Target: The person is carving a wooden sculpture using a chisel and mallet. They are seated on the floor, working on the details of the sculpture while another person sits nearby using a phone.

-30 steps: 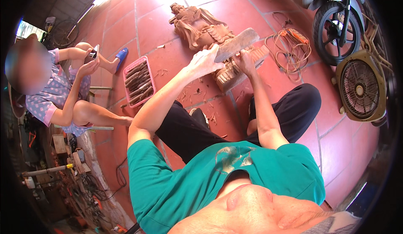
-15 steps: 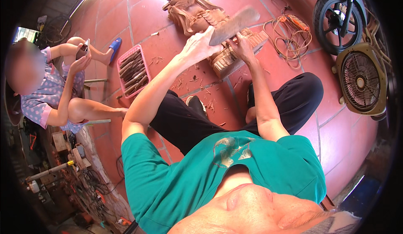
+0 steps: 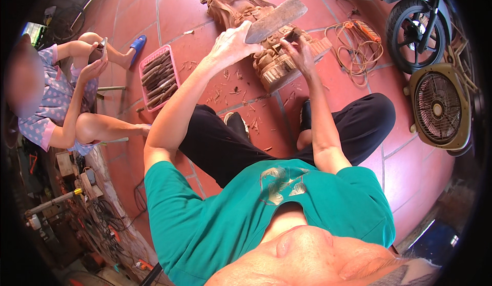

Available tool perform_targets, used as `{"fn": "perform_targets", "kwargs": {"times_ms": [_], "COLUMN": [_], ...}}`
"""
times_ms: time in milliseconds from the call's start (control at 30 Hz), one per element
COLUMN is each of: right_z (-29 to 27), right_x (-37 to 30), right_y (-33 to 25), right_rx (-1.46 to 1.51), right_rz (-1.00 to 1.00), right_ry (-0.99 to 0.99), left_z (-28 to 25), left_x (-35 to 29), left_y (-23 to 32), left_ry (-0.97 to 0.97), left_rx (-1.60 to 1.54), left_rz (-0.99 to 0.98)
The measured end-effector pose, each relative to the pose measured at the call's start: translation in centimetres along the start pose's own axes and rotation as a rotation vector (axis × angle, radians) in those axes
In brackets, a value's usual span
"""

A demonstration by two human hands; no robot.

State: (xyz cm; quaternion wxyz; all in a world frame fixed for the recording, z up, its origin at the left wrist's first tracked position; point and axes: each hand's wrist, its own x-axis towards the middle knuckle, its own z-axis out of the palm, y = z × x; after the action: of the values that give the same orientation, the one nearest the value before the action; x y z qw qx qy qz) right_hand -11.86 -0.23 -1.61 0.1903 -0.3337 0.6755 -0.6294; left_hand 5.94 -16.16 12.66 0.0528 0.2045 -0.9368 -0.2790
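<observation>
A carved wooden statue (image 3: pixel 238 1) of a robed figure lies on the tiled floor in front of me, its carved base (image 3: pixel 279 72) toward me. My left hand (image 3: pixel 231 45) is closed round the near end of a flat wooden bat (image 3: pixel 277 20), which slants up to the right over the carving. Close by, at the base, my right hand (image 3: pixel 299 54) has its fingers closed round a dark, slim chisel (image 3: pixel 292 36), mostly hidden by the fingers and bat. Wood chips (image 3: pixel 251 111) are scattered below the carving.
Left of me, a pink basket (image 3: pixel 177 63) holds several dark-handled chisels (image 3: pixel 160 81). A seated person (image 3: pixel 61 101) holds a phone farther left. On the right lie an orange power strip with a coiled cord (image 3: pixel 359 55), a box fan (image 3: pixel 442 106) and a motorbike wheel (image 3: pixel 416 34).
The bat has risen slightly and shifted left with my left hand, showing more of my right hand and the base. My right hand stays at the base.
</observation>
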Motion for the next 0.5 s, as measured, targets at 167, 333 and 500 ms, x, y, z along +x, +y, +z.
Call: {"fn": "perform_targets", "kwargs": {"times_ms": [167,333,500], "right_z": [0.7,1.8,2.7], "right_x": [0.9,0.1,-0.1], "right_y": [0.7,-1.2,-1.2], "right_rx": [-0.308,-0.621,-0.662], "right_rz": [-0.107,-0.292,-0.254], "right_ry": [-0.031,-0.061,-0.106], "left_z": [-0.1,-0.4,-0.6], "left_x": [0.0,-0.4,-0.5], "left_y": [-0.7,-1.0,0.2], "left_ry": [0.022,0.028,0.020], "left_rx": [-0.035,-0.051,-0.063], "left_rz": [0.024,0.023,0.007]}}
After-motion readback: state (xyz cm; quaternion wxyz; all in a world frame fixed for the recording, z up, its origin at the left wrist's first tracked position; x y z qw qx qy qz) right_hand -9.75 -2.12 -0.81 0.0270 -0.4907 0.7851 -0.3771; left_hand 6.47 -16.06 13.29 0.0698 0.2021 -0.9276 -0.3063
